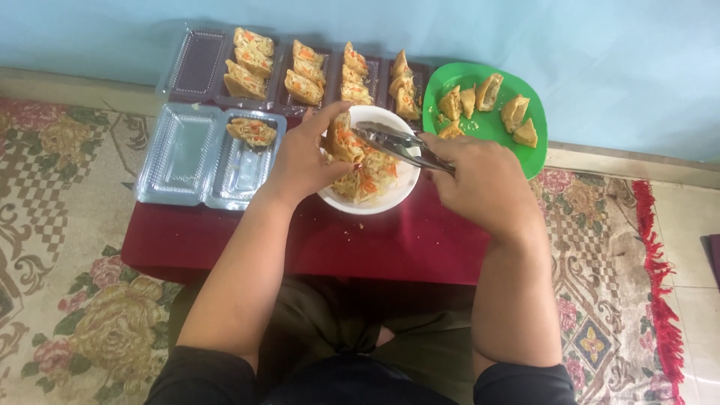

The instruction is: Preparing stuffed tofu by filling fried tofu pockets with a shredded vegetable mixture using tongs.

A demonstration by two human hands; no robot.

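Note:
My left hand (304, 154) holds a fried tofu pocket (343, 139) over a white bowl (401, 191) of shredded vegetable filling (367, 180). In my right hand (480, 184) are metal tongs (394, 141), their tips reaching into the pocket's opening. The bowl sits on a low dark red table (360, 240), between both hands.
A green plate (529, 161) with several unfilled tofu pieces stands at the right back. Clear plastic trays (196, 64) along the back hold several filled pieces; a nearer open tray (180, 157) holds one. A patterned carpet (67, 247) surrounds the table, with a blue wall behind.

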